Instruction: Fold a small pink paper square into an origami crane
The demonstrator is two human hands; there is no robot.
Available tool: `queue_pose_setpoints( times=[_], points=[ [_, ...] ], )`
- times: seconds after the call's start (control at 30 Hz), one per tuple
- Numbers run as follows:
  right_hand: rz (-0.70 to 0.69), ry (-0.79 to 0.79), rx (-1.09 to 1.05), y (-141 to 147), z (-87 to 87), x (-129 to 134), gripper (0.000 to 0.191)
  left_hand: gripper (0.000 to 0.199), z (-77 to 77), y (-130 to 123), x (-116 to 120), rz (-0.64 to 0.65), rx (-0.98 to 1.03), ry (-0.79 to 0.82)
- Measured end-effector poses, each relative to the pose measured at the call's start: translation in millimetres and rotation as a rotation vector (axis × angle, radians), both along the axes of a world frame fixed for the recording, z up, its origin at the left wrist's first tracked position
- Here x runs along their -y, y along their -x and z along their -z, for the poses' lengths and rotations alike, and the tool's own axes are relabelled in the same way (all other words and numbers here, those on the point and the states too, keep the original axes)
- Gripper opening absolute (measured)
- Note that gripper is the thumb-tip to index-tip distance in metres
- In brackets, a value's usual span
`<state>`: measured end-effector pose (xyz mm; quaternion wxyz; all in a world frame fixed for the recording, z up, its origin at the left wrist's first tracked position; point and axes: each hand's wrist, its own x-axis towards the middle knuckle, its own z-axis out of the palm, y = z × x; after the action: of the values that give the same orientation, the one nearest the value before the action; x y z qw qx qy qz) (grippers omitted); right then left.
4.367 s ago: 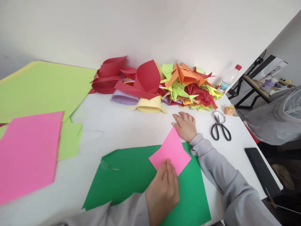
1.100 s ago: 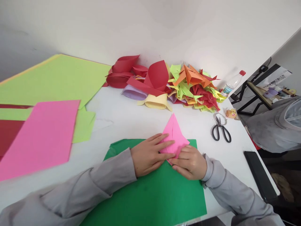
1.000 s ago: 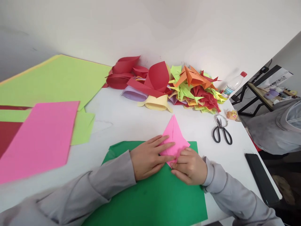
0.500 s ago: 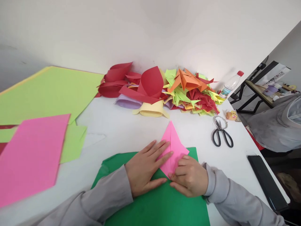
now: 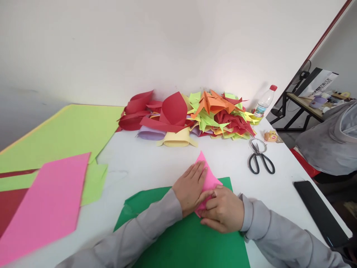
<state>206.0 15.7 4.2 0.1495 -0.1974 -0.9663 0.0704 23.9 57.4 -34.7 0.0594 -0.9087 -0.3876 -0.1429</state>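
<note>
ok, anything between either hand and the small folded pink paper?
Nothing visible: the left hand lies on the folded pink paper, and the right hand curls its fingers onto the lower right side. The scissors are off to the right, not in between.

From where I stand, only scraps of lettering can be made out. The largest is on the white and black bag or box (image 5: pixel 318 83) on the far worktop (image 5: pixel 298 98): bold black capitals run up at a slant across its white side, and I can pick out an M and an E, but the whole word won't come clear. On the near worktop (image 5: pixel 284 167), the red-capped bottle (image 5: pixel 267 98) wears a printed label (image 5: pixel 260 110), its words too small to read. The small packet (image 5: pixel 270 136) shows a red mark with pale lettering, also illegible.
</note>
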Motion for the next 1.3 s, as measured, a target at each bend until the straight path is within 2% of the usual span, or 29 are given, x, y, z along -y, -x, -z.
queue_pose_setpoints(
  times=[0.23, 0.37, 0.73, 0.97, 1.1, 1.2, 1.3],
  points=[
    [-0.016, -0.040, 0.015, 2, -0.5, 2, 0.024, 0.080, -23.2, -5, -28, -0.126, -0.090, 0.171],
    [-0.010, -0.039, 0.022, 2, -2.1, 3, 0.023, 0.077, -31.1, -12, -40, -0.148, -0.114, 0.228],
    [-0.036, -0.069, -0.023, 4, 0.0, 0, 0.024, 0.076, -30.7, -19, -34, -0.210, -0.117, 0.230],
    [-0.031, -0.053, 0.007, 5, 1.8, -4, 0.025, 0.064, -28.6, -24, -34, -0.276, -0.057, 0.237],
    [-0.024, -0.026, -0.011, 6, 1.3, -4, 0.025, 0.064, -27.6, -28, -34, -0.285, -0.023, 0.229],
    [0.064, 0.060, -0.065, 4, 0.1, -6, 0.019, 0.065, -30.6, -23, -35, -0.295, 0.007, 0.220],
    [0.249, 0.068, -0.125, -5, -2.0, -16, 0.025, 0.060, -36.9, -7, -32, -0.305, 0.048, 0.190]
  ],
)
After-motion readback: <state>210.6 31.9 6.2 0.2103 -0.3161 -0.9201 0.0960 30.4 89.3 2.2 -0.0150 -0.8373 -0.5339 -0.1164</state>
